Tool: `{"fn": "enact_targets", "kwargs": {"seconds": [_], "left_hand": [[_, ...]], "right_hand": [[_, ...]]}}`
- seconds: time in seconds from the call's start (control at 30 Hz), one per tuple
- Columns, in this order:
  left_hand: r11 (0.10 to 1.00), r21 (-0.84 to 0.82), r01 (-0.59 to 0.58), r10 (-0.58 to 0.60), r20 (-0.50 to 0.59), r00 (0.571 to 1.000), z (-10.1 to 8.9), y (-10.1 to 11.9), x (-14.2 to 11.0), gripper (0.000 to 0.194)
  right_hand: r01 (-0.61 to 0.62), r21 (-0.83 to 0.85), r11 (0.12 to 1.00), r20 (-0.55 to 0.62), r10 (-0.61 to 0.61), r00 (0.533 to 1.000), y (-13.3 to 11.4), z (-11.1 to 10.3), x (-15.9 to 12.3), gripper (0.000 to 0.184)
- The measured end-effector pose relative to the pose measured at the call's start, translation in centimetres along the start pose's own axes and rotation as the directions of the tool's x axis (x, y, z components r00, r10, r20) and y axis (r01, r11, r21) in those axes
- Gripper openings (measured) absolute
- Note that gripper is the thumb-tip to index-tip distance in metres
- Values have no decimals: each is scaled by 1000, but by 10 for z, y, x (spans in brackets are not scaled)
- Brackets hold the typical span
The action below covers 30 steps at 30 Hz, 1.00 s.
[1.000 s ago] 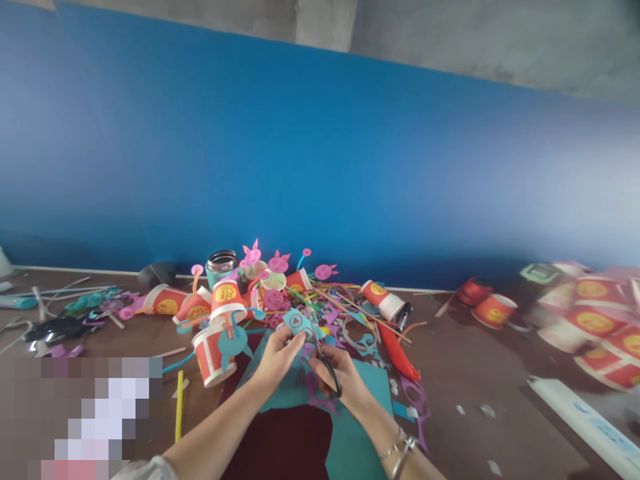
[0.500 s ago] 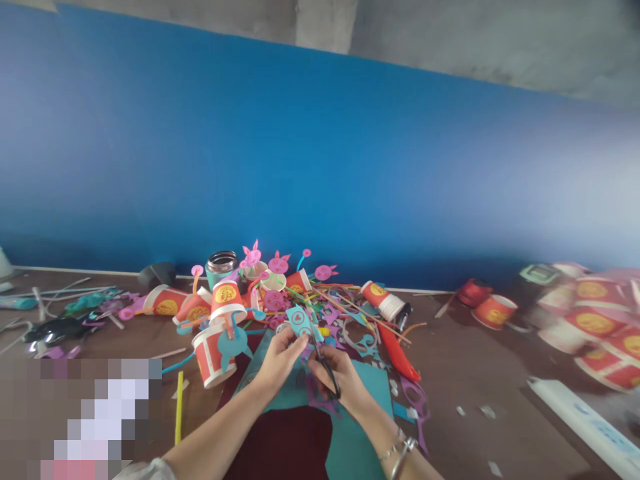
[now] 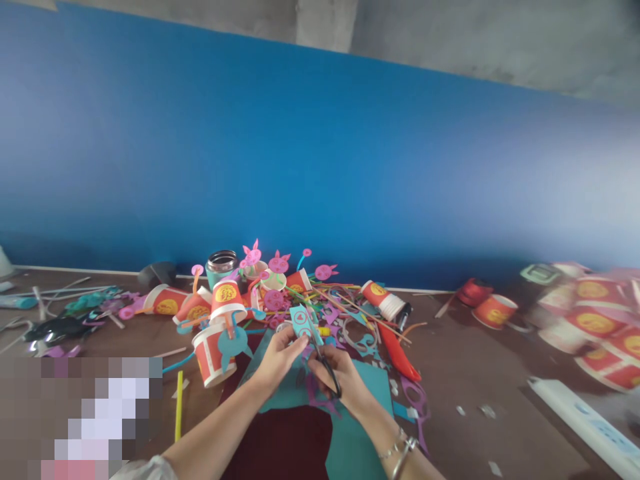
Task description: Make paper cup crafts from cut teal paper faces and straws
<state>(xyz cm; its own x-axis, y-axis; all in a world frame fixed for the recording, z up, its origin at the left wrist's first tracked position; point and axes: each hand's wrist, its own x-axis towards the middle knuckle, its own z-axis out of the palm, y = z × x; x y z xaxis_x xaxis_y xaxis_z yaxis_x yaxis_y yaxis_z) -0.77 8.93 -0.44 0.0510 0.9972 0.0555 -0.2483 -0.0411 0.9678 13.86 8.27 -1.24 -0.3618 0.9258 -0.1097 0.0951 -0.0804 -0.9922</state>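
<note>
My left hand (image 3: 277,360) pinches a small teal paper cut-out (image 3: 301,323) with a heart shape on it, held up over the table. My right hand (image 3: 337,379) grips black scissors (image 3: 325,363), whose blades reach up against the cut-out's right edge. Both hands hover above a teal paper sheet (image 3: 363,433) lying on a dark red sheet (image 3: 280,443). A bracelet sits on my right wrist.
Red paper cups (image 3: 215,353) with paper animal shapes on straws crowd the table beyond my hands, beside a jar (image 3: 221,263). Coloured scraps and straws lie around; a yellow straw (image 3: 179,405) is at the left. More red cups (image 3: 595,327) stand at the right. A blue wall rises behind.
The teal cut-out has turned slightly in my left hand, and the scissors have shifted a little along its edge. Nothing else has moved.
</note>
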Motion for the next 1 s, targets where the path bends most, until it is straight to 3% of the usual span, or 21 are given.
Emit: {"fn": "enact_targets", "kwargs": {"seconds": [0.73, 1.0], "left_hand": [[999, 34, -18, 21, -89, 996, -2, 2, 1, 39], [996, 46, -77, 81, -93, 992, -2, -4, 2, 29]], "right_hand": [[-5, 8, 1000, 10, 4, 1000, 1, -1, 0, 42], [-41, 7, 999, 26, 41, 999, 2, -1, 0, 42]]}}
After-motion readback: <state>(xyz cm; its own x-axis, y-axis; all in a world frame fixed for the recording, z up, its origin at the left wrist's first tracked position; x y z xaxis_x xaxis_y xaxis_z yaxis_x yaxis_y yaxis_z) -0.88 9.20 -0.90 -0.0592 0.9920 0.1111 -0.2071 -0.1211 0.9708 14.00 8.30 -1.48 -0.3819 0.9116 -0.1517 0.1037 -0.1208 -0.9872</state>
